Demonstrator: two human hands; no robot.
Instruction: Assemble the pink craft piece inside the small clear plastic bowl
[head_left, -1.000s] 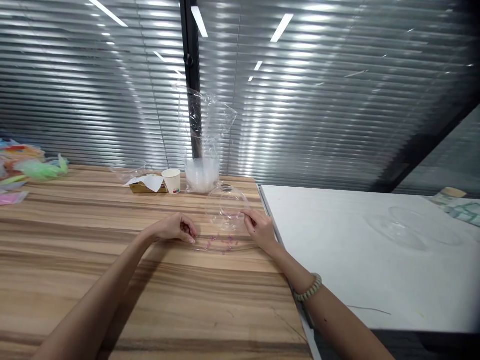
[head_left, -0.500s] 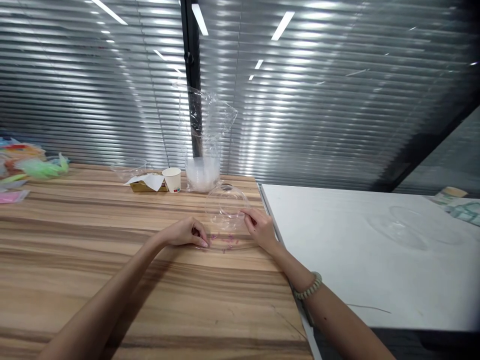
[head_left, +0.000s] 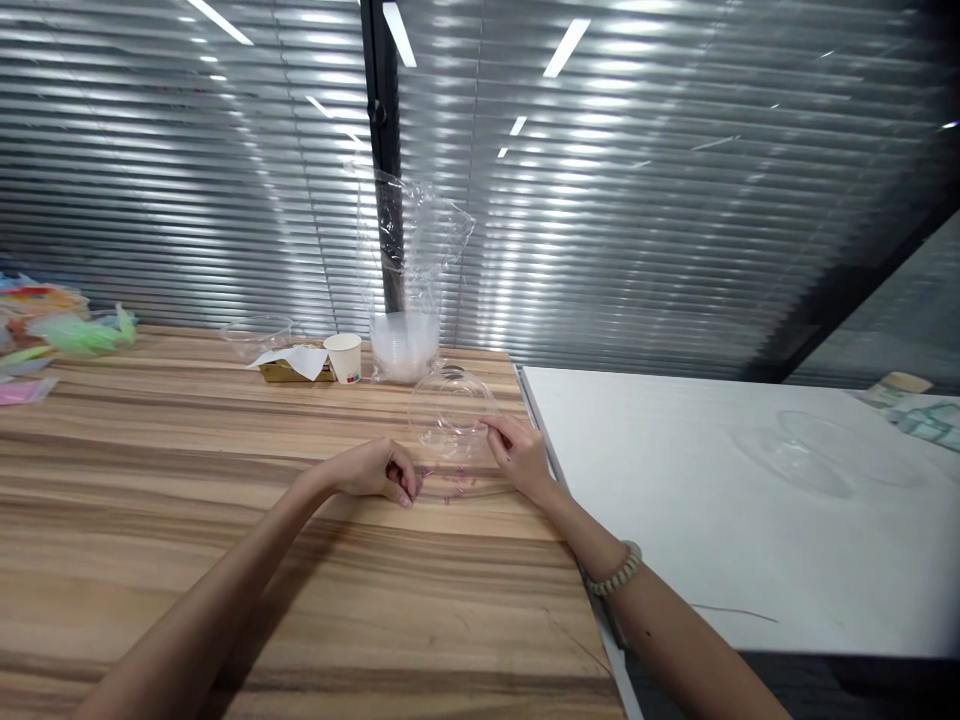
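My right hand (head_left: 517,455) pinches the right rim of a clear plastic bowl (head_left: 429,400), which is tilted over the wooden table. In front of the bowl lie several small pink pieces (head_left: 460,490), with a faint clear curved edge around them that is hard to make out. To their left is my left hand (head_left: 381,472), its fingers curled and the tips pressed together low over the table. Whatever those fingertips hold, if anything, is too small to name.
Behind the bowl stand a bag of stacked clear bowls (head_left: 405,345), a paper cup (head_left: 344,358), a small gold box (head_left: 296,366) and another clear container (head_left: 259,335). Colourful plastic packets (head_left: 75,330) lie far left. A white table (head_left: 675,480) adjoins on the right, with clear lids (head_left: 802,460).
My left hand's fingertips have drawn closer together and shifted slightly down and left. My right hand and the bowl have hardly moved.
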